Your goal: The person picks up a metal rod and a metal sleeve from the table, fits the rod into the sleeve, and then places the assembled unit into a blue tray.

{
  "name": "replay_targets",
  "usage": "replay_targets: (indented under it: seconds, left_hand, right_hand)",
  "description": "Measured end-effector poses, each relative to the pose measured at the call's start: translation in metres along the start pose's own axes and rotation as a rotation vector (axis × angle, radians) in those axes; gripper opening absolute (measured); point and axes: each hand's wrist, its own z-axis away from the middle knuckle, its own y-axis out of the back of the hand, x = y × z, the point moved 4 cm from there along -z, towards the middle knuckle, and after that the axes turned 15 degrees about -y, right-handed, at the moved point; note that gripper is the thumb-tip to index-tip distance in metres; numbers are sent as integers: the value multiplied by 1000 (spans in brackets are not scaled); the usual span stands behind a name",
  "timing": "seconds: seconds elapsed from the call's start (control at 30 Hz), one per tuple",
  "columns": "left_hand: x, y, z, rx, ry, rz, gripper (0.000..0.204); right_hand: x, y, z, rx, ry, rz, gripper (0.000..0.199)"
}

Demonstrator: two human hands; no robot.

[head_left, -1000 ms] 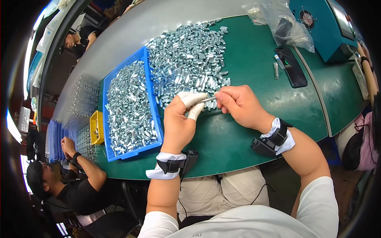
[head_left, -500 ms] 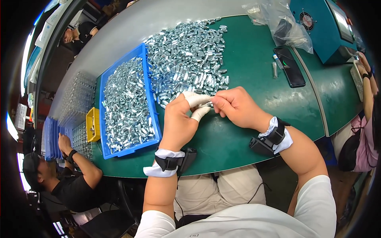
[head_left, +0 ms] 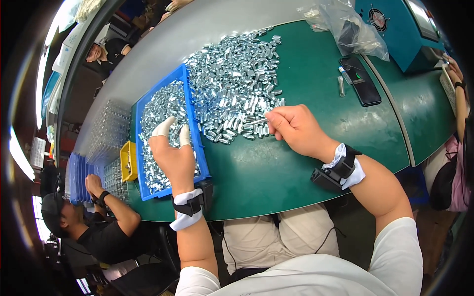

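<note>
My left hand (head_left: 174, 159), with white finger covers on its fingertips, is over the blue tray (head_left: 201, 157). Its thumb and fingers are spread apart and nothing shows between them. A heap of small shiny metal pieces (head_left: 165, 98), short and rod-like, fills that tray. To the right, my right hand (head_left: 297, 129) is closed in a pinch at the near edge of a loose pile of the same metal pieces (head_left: 232, 74) on the green table. From its fingertips a small metal rod-like piece (head_left: 258, 121) sticks out to the left.
A yellow bin (head_left: 129, 160) and stacked clear trays (head_left: 106, 133) stand left of the blue tray. On the right lie a black phone (head_left: 363, 81), a small tube (head_left: 341, 86) and a plastic bag (head_left: 348, 29), near a teal machine (head_left: 400, 34). Other people sit around the table.
My left hand has moved left, away from my right hand, to over the blue tray, and its fingers have opened. My right hand has stayed nearly in place.
</note>
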Motion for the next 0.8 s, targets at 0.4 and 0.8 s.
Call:
replay_targets:
  seconds: [0.4, 0.8]
  left_hand:
    - [13, -89, -2, -552, 83, 217, 37]
    - [64, -63, 28, -105, 866, 1540, 14]
  right_hand:
    - [-2, -6, 2, -10, 10, 2, 35]
    - [-3, -1, 2, 17, 17, -3, 37]
